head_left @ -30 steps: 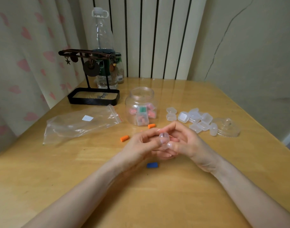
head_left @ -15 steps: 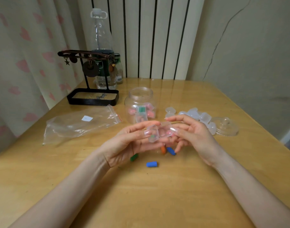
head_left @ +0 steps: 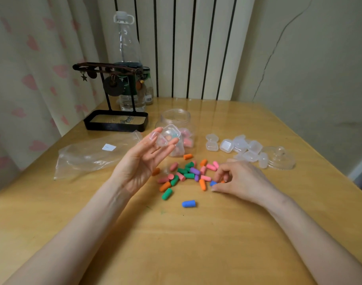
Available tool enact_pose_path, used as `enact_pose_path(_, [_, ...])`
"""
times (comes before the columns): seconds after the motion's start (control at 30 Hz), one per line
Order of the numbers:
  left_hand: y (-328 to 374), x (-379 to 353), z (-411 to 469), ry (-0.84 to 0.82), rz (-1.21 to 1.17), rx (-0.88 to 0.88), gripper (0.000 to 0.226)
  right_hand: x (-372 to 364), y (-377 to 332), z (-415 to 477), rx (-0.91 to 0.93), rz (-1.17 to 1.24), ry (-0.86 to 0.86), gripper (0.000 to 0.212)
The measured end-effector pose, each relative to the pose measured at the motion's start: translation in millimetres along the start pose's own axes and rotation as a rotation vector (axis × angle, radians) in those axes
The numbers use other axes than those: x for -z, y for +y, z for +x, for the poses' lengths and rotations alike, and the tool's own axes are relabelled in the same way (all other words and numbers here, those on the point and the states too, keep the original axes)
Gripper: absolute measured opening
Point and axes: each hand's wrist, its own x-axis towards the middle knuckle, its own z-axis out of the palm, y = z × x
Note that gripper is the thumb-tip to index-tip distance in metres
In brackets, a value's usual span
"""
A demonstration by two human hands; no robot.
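My left hand [head_left: 143, 161] is raised above the table, palm up, and holds an opened small clear hinged case [head_left: 167, 136] at its fingertips; something orange and green shows inside it. Several foam earplugs [head_left: 188, 173] in pink, green, orange, purple and blue lie scattered on the wooden table [head_left: 176, 243]. My right hand [head_left: 237, 177] rests low on the table at the right edge of the pile, its thumb and fingers pinching a blue earplug [head_left: 213, 183]. One blue earplug [head_left: 188, 203] lies apart, nearer to me.
A clear jar [head_left: 177, 128] holding filled cases stands behind my left hand. Several empty clear cases [head_left: 237, 147] and the jar's lid [head_left: 280, 158] lie at the right. A clear plastic bag [head_left: 93, 153] lies at the left; a black jewellery stand [head_left: 116, 120] and bottles stand behind.
My hands have parted. The left has lifted the opened case up and to the left. The right has dropped to the table onto the earplugs, which now show as a pile.
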Motion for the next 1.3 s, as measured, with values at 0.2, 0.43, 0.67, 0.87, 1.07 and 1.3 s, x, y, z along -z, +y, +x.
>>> enact_pose_path(0.2, [-3, -5, -3, 0.022, 0.027, 0.002, 0.038, -4, -32, -14, 0.165, 0.399, 0.009, 0.014])
enact_pose_path(0.43, [-6, -5, -3, 0.009, 0.08, 0.006, 0.039, -30, -45, -16, 0.241, 0.202, -0.008, 0.013])
enact_pose_path(0.67, [-7, -3, -2, -0.045, 0.087, 0.044, 0.055, -26, -46, -21, 0.296, 0.189, -0.09, 0.015])
enact_pose_path(0.87, [-26, -5, -5, -0.189, 0.115, 0.256, 0.075, 14, -36, -19, 0.286, 0.884, 0.403, 0.025])
enact_pose_path(1.07, [-47, -14, -10, -0.414, 0.081, 0.381, 0.068, 1, -26, -9, 0.376, 0.635, 0.436, 0.017])
enact_pose_path(1.3, [-50, -14, -12, -0.325, -0.055, 0.44, 0.075, 7, -25, -11, 0.408, 0.619, 0.309, 0.016])
